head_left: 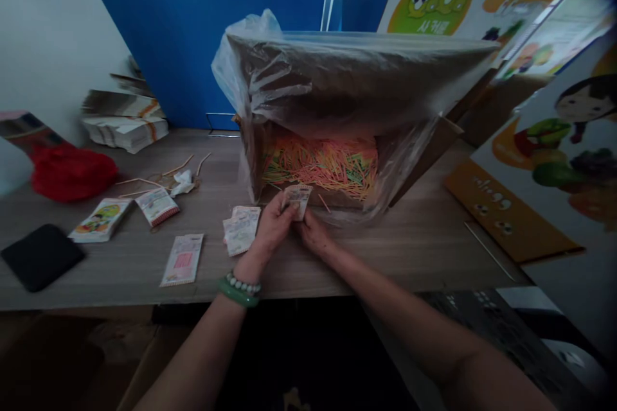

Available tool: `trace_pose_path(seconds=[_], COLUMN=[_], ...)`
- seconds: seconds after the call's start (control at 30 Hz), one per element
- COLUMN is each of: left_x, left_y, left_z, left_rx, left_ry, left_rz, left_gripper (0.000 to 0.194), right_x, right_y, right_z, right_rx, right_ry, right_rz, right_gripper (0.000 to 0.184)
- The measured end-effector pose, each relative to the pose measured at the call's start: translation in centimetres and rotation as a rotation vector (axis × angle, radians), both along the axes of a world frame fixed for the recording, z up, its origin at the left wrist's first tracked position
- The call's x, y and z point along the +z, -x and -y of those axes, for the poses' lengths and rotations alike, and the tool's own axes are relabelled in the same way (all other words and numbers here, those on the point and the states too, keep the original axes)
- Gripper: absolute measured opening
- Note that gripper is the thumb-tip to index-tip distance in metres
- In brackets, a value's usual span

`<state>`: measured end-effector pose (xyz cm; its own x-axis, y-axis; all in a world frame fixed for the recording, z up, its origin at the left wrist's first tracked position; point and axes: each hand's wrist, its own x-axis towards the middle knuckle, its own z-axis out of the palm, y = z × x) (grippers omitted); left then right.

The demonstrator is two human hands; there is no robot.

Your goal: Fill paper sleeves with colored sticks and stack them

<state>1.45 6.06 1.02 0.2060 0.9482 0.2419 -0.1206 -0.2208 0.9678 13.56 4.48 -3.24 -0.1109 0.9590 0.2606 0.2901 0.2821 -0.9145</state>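
Small printed packet point(297, 198) held up just above the desk point(409, 250), near the middle of its width, right at the open front of the box. Both hands on it. Left hand point(272, 228): fingers closed round the packet's left side, thumb on top. Right hand point(313, 234): fingers pinched at the packet's lower right edge; exactly how tight cannot be told, picture dim. Left wrist wears a green bangle point(237, 294) and a bead bracelet point(243, 284), touching each other.

Just left of the left hand: small stack of like packets point(241, 229), lying flat on the desk.

Directly behind the hands: cardboard box point(253, 160) tipped with its opening toward the person, lined with a clear plastic bag point(347, 77) that spills over its upper rim. Inside, a heap of thin sticks point(322, 164), orange, pink, green.

Further left, toward the front edge: flat pink-striped packet point(182, 260). Beyond it, a red-edged packet point(157, 206) and a colourful packet point(100, 219), near each other. Loose sticks point(144, 181) and a crumpled white scrap point(183, 183) behind those.

Left end of the desk: black flat object point(41, 255) by the front edge, red mesh bundle point(72, 173) behind it, pile of folded printed sheets point(124, 122) at the back.

Right side: brown printed board point(511, 218) lying toward the right edge.
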Motion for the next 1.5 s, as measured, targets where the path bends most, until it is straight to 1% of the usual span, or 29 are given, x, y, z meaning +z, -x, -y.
trace_pose_path(seconds=[0.1, 0.17, 0.23, 0.27, 0.33, 0.37, 0.43, 0.53, 0.6, 0.63, 0.7, 0.73, 0.77, 0.8, 0.87, 0.93, 1.03, 1.1, 1.17, 1.23, 1.33, 1.4, 1.5], left_x=[-0.6, -0.4, 0.2, 0.5, 0.9, 0.9, 0.6, -0.2, -0.4, -0.3, 0.3, 0.6, 1.0, 1.3, 1.5, 1.1, 0.2, -0.2, -0.2, 0.0, 0.3, 0.1, -0.7], left_y=[-0.3, -0.1, 0.1, 0.3, 0.5, 0.5, 0.5, 0.4, 0.5, 0.6, 1.1, 1.5, 1.9, 2.3, 3.2, 4.0, 4.6, 4.7, 4.7, 4.5, 4.3, 4.4, 4.9], left_z=[0.7, 1.5, 2.1, 2.2, 2.4, 2.3, 2.2, 2.2, 2.2, 2.3, 2.3, 2.3, 2.3, 2.3, 2.6, 3.1, 4.1, 4.7, 5.1, 5.2, 5.3, 5.3, 5.3], left_rx=[0.051, 0.104, 0.139, 0.123, 0.062, 0.041, 0.048, 0.092, 0.063, 0.024, -0.049, -0.044, -0.008, 0.051, 0.16, 0.187, 0.161, 0.159, 0.162, 0.14, 0.076, 0.06, 0.055], left_ry=[-0.031, -0.052, -0.099, -0.125, -0.142, -0.126, -0.07, -0.013, 0.019, 0.044, 0.11, 0.141, 0.168, 0.19, 0.229, 0.278, 0.376, 0.444, 0.492, 0.516, 0.525, 0.521, 0.508], left_rz=[-0.139, -0.18, -0.197, -0.221, -0.281, -0.288, -0.252, -0.258, -0.291, -0.269, -0.131, -0.039, 0.05, 0.122, 0.185, 0.18, 0.16, 0.157, 0.18, 0.223, 0.234, 0.205, 0.146], left_gripper=[0.019, 0.021, 0.024, 0.022, 0.01, 0.007, 0.009, 0.019, 0.022, 0.022, 0.024, 0.027, 0.029, 0.032, 0.032, 0.031, 0.03, 0.028, 0.029, 0.032, 0.033, 0.032, 0.028], right_x=[-0.4, -0.7, -0.9, -1.0, -0.9, -0.8, -0.6, -0.1, 0.2, 0.4, 0.7, 0.8, 0.9, 1.0, 1.0, 0.9, 0.8, 0.8, 0.9, 1.0, 1.0, 0.9, 1.0], right_y=[-0.1, 0.0, 0.1, 0.1, 0.0, 0.0, 0.0, 0.1, 0.3, 0.3, 0.4, 0.3, 0.3, 0.2, 0.1, -0.2, -0.5, -0.7, -0.6, -0.4, -0.1, -0.1, -0.2], right_z=[-0.2, -0.2, -0.2, -0.2, -0.2, -0.1, 0.1, 0.5, 0.7, 0.7, 0.9, 1.0, 1.0, 1.1, 1.2, 1.2, 1.3, 1.5, 1.8, 2.1, 2.5, 2.5, 2.2], right_rx=[0.011, 0.051, 0.061, 0.048, 0.011, 0.005, 0.028, 0.098, 0.122, 0.123, 0.085, 0.055, 0.026, 0.008, 0.018, 0.045, 0.034, 0.031, 0.051, 0.08, 0.088, 0.066, 0.026], right_ry=[0.035, 0.048, 0.044, 0.043, 0.056, 0.069, 0.1, 0.153, 0.173, 0.166, 0.133, 0.129, 0.14, 0.165, 0.223, 0.248, 0.266, 0.265, 0.243, 0.212, 0.176, 0.17, 0.2], right_rz=[0.028, 0.024, -0.016, -0.039, -0.076, -0.088, -0.092, -0.004, 0.051, 0.04, -0.056, -0.126, -0.198, -0.261, -0.342, -0.375, -0.364, -0.333, -0.271, -0.181, -0.085, -0.086, -0.185], right_gripper=[0.038, 0.035, 0.03, 0.027, 0.022, 0.021, 0.023, 0.026, 0.024, 0.022, 0.013, 0.008, 0.005, 0.009, 0.017, 0.023, 0.033, 0.03, 0.021, 0.016, 0.018, 0.021, 0.022])
